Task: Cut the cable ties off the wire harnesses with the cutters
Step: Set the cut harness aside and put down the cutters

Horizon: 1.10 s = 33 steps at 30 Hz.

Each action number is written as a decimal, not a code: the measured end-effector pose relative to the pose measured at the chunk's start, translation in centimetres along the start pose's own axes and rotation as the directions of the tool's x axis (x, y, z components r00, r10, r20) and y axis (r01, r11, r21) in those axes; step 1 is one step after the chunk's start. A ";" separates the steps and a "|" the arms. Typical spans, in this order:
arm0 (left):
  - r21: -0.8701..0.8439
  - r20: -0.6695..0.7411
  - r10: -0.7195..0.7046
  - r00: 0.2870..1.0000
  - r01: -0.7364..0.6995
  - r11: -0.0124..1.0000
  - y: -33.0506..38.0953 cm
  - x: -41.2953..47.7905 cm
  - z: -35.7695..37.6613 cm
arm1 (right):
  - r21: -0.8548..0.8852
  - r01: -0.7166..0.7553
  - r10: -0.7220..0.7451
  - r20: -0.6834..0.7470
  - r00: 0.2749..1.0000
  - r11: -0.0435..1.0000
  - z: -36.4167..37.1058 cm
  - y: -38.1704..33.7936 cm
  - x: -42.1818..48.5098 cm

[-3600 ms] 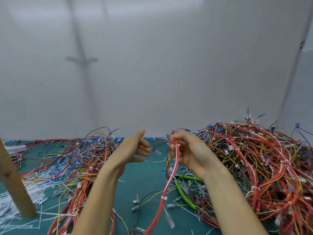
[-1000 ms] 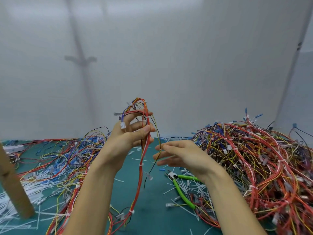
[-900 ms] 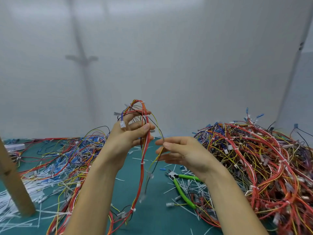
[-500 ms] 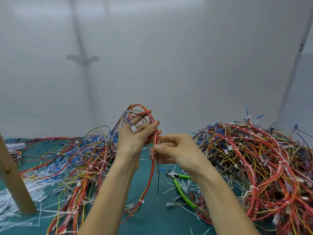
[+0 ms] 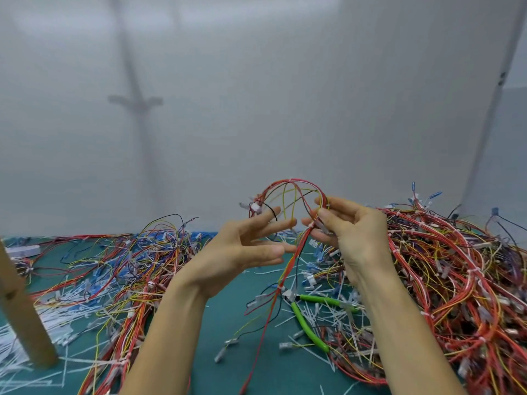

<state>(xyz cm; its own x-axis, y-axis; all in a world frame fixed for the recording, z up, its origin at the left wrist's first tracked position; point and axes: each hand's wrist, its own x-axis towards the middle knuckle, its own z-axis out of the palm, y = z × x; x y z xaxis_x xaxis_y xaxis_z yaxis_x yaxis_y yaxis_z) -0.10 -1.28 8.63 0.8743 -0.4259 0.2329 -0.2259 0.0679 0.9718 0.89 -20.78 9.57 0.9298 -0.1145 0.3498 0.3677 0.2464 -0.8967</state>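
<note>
A red, yellow and black wire harness (image 5: 288, 189) loops up in front of me and trails down to the green mat (image 5: 251, 366). My right hand (image 5: 350, 235) pinches the bundle near a white cable tie, between thumb and fingers. My left hand (image 5: 242, 249) is beside it with fingers spread and straight; its fingertips are near the loop's left strands, and I cannot tell if they touch. The green-handled cutters (image 5: 308, 320) lie on the mat below my right hand, untouched.
A big tangled heap of harnesses (image 5: 456, 280) fills the right side. A flatter spread of loose wires (image 5: 119, 266) and cut white ties (image 5: 37, 323) covers the left. A wooden post (image 5: 20, 309) stands at the near left. A white wall closes the back.
The harness passed from my left hand to my right, which now pinches it. My left hand let go and opened its fingers. The loop moved right.
</note>
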 end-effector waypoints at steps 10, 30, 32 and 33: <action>-0.398 -0.554 -0.173 0.814 -0.077 0.914 -1.3 1.8 1.9 | 0.087 0.052 -0.043 -0.098 0.994 0.995 0.4 -0.2 -0.1; 0.270 -0.175 -0.012 0.984 0.060 0.961 -0.8 0.9 1.6 | 0.146 0.305 -0.261 -0.263 0.929 0.941 -0.5 -2.7 0.4; 0.232 -0.257 0.084 0.963 -0.023 0.972 -0.9 1.6 2.6 | 0.167 0.338 -0.284 -0.280 0.917 0.926 -0.5 -3.5 0.8; 0.225 -0.286 0.133 0.949 -0.068 0.972 -0.8 2.0 3.3 | 0.173 0.356 -0.299 -0.288 0.910 0.918 -0.6 -4.0 1.1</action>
<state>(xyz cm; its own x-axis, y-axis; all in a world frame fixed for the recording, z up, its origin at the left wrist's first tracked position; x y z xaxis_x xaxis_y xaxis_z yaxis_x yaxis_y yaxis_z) 0.40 -5.19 8.25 0.9225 -0.1371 0.3608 -0.3760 -0.1079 0.9203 0.44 -22.52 13.40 0.7313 -0.4548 0.5083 0.6719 0.3523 -0.6515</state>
